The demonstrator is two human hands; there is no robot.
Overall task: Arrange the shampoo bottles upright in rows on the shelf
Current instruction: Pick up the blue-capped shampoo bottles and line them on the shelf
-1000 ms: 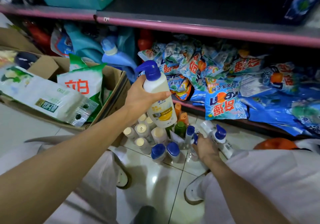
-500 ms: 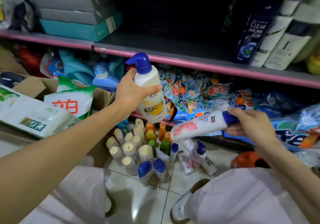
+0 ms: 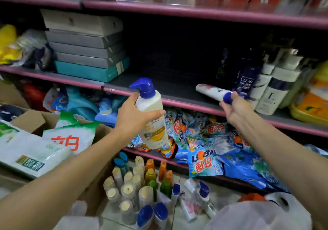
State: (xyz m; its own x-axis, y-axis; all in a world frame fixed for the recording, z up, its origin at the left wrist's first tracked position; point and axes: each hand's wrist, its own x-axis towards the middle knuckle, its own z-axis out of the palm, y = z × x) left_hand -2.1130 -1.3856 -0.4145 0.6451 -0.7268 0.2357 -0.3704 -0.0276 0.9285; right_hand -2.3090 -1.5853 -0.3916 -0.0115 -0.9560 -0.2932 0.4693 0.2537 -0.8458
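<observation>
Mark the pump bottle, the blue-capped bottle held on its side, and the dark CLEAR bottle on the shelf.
pump bottle (image 3: 152,123), head view, white body below the blue pump.
blue-capped bottle (image 3: 211,91), head view, white body, lying sideways over the shelf.
CLEAR bottle (image 3: 245,80), head view, label on its front.

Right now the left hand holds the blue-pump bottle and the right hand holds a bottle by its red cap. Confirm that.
Not quite: in the head view the cap in the right hand is blue, not red. The left hand does hold the blue-pump bottle.
</observation>
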